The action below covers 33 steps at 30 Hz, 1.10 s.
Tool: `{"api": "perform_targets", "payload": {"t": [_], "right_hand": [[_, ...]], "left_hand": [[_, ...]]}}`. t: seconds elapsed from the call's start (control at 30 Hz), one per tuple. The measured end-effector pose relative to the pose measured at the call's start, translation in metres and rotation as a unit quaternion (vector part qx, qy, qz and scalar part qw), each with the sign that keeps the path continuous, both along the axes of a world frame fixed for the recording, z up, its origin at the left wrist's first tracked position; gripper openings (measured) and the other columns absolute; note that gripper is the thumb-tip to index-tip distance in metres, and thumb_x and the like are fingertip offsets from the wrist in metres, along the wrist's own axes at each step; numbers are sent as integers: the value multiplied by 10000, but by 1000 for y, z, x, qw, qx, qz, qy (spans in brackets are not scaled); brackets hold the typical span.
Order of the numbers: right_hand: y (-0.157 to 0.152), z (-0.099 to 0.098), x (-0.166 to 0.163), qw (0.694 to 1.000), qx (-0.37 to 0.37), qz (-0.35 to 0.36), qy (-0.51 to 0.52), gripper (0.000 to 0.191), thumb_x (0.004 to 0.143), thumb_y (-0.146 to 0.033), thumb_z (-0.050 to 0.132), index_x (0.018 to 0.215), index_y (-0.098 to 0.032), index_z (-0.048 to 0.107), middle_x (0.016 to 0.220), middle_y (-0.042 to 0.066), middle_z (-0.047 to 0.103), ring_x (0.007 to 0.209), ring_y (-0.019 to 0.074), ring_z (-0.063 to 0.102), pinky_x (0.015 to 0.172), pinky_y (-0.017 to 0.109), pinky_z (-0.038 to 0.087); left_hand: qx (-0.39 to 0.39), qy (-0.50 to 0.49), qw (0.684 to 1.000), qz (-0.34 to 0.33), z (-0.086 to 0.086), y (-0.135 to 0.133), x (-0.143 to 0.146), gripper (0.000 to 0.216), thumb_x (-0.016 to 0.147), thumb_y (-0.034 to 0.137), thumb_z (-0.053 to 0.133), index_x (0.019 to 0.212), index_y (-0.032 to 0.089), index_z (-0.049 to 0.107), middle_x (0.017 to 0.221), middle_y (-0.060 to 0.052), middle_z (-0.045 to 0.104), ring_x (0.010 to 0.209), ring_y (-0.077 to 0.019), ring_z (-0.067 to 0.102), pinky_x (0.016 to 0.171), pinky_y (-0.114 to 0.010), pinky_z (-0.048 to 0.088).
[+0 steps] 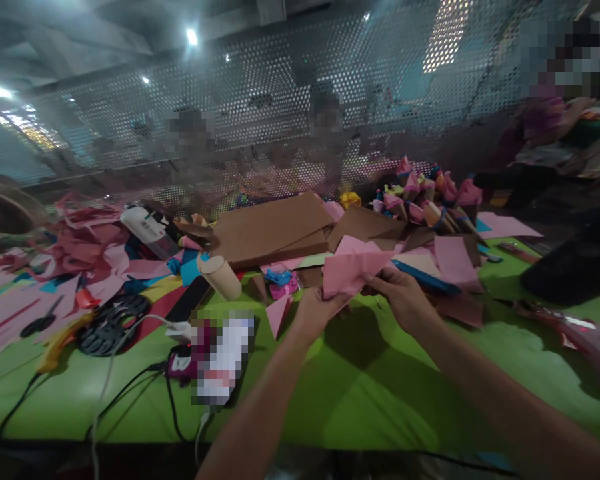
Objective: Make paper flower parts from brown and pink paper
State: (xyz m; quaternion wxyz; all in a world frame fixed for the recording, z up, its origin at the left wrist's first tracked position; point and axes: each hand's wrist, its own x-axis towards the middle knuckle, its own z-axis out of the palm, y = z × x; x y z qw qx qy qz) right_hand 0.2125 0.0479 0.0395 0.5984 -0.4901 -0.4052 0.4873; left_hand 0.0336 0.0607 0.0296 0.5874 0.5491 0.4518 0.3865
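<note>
A piece of pink paper (347, 272) is held up in front of me over the green table, between both hands. My left hand (320, 308) grips its lower left edge, fingers closed on it. At the paper's right side, my right hand (395, 290) pinches the edge between thumb and fingers. The sheet looks folded or bent, with a corner pointing right. Just left of my left hand lies a small pink paper triangle (279, 315). Beyond the paper are brown cardboard pieces (275, 227) and a blue tool or strip (427, 277).
A phone (226, 360) with cables, a cardboard tube (221, 277), scissors (41, 320) and a yellow glue gun (63, 343) lie to the left. Red-handled cutters (575, 330) lie right. Wrapped pink paper bundles (430, 193) stand behind. A perforated metal screen (280, 113) rises at the back.
</note>
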Motion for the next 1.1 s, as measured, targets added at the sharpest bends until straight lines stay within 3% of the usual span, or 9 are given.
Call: {"api": "perform_targets", "payload": {"t": [0.1, 0.23, 0.5, 0.8, 0.9, 1.03, 1.1], "right_hand": [[2, 3, 5, 1000, 3, -15, 18, 510, 485, -652, 908, 647, -217, 698, 598, 1, 675, 563, 143, 588, 557, 278, 451], [5, 10, 18, 999, 8, -41, 28, 479, 528, -632, 895, 679, -219, 705, 610, 7, 681, 538, 148, 598, 508, 277, 447], [6, 18, 28, 993, 30, -103, 40, 486, 489, -609, 917, 630, -216, 668, 572, -14, 644, 515, 131, 596, 500, 261, 464], [5, 20, 30, 990, 29, -131, 41, 471, 500, -574, 914, 607, -224, 618, 540, -31, 611, 469, 122, 563, 423, 243, 422], [3, 20, 23, 994, 26, -91, 54, 497, 514, -634, 894, 617, -222, 636, 556, -26, 622, 483, 119, 570, 442, 244, 431], [-1, 14, 9, 998, -13, 58, -9, 495, 478, -603, 924, 652, -197, 701, 590, 16, 681, 517, 136, 592, 501, 274, 467], [-3, 10, 4, 995, -33, 82, -39, 478, 457, -569, 942, 629, -188, 709, 581, 30, 692, 505, 137, 588, 495, 278, 458]], "left_hand": [[-6, 24, 1000, 2, 5, 0, -1, 505, 626, 570, 854, 790, 98, 782, 681, -92, 733, 583, -152, 611, 590, -259, 458], [-20, 9, 1000, -8, 11, -2, -2, 493, 608, 529, 870, 833, 98, 788, 693, -84, 737, 590, -144, 607, 589, -253, 460], [-43, 22, 999, -23, 22, -6, -4, 506, 578, 560, 891, 780, 108, 784, 691, -104, 750, 621, -155, 625, 607, -253, 461], [-51, -6, 998, -30, 19, -6, -2, 586, 513, 608, 904, 756, 93, 770, 638, -94, 722, 571, -135, 595, 572, -241, 432], [-63, -29, 997, -20, 17, -6, -1, 568, 509, 574, 918, 781, 95, 779, 647, -80, 721, 572, -125, 589, 580, -239, 432], [-64, -87, 994, -11, 14, -5, 3, 576, 491, 524, 936, 876, 120, 792, 750, -68, 748, 605, -126, 608, 621, -254, 459], [-61, -83, 995, -17, 13, -4, 4, 558, 491, 519, 934, 859, 126, 786, 745, -61, 743, 619, -131, 608, 635, -260, 463]]}}
